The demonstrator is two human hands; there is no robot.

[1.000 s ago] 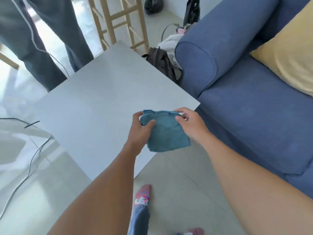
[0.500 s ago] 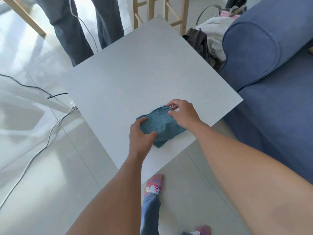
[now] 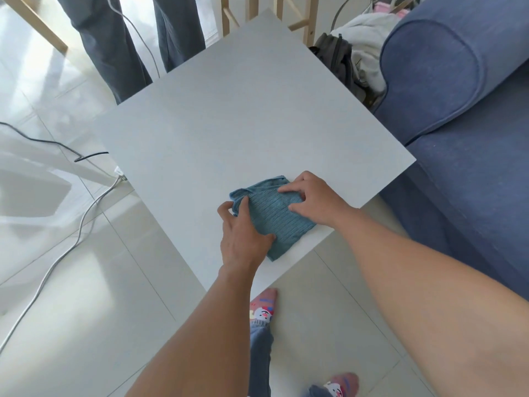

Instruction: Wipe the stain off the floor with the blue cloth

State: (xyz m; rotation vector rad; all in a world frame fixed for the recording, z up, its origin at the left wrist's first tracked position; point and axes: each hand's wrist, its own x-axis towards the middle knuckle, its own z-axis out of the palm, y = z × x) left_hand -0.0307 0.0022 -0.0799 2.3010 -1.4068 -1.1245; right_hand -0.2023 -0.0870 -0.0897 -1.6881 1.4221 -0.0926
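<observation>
The folded blue cloth (image 3: 274,216) lies flat near the front corner of a white table (image 3: 229,124). My left hand (image 3: 243,233) rests on the cloth's left side, thumb and fingers pinching its near-left edge. My right hand (image 3: 312,199) presses down on the cloth's right part with fingers spread over it. I see no stain on the pale tiled floor (image 3: 86,296) around the table.
A blue sofa (image 3: 458,110) stands right of the table. Another person's legs (image 3: 123,47) are behind the table, with wooden chair legs (image 3: 309,21) and a pile of bags and clothes (image 3: 352,55). Cables (image 3: 71,245) trail over the floor at left. My socked feet (image 3: 263,308) are below.
The cloth, held up in both hands a second ago, has been lowered onto the table. My view has tilted down and left.
</observation>
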